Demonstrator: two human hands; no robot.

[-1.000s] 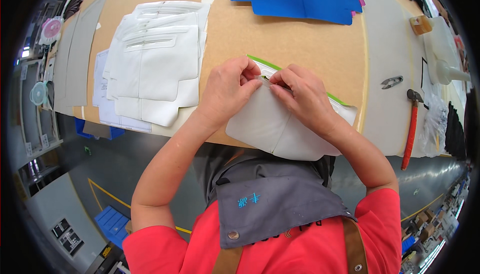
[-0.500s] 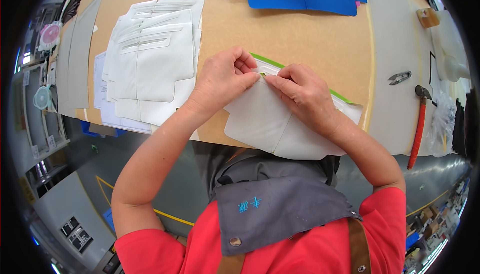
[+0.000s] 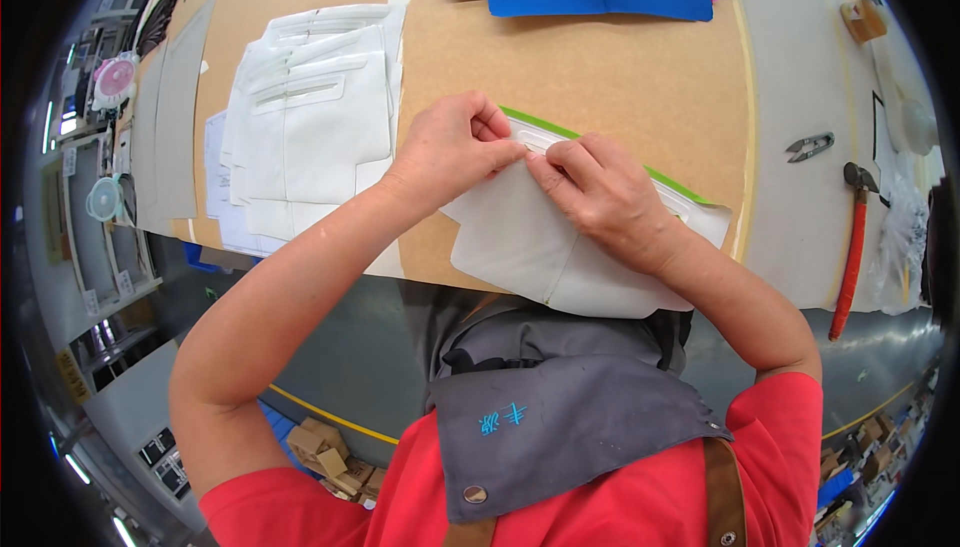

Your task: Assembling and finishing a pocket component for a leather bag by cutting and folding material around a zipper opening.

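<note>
I see both hands meeting on a white fabric piece [image 3: 540, 247] that lies at the near edge of the worktop [image 3: 620, 77], its lower part hanging over that edge. My left hand [image 3: 450, 152] pinches the piece's upper edge, fingers closed tight on the cloth. My right hand [image 3: 600, 197] presses and pinches the same edge just beside it, fingertips nearly touching the left's. A green strip [image 3: 665, 175] shows along the far side of the piece. I judge the step to be folding or working the top edge flat; the next move calls for sliding the pinch along that edge without letting the fold slip. A stack of white pieces [image 3: 310, 117] sits toward the left edge. Since the earlier frame, the hands have barely shifted; the grip stays put.
</note>
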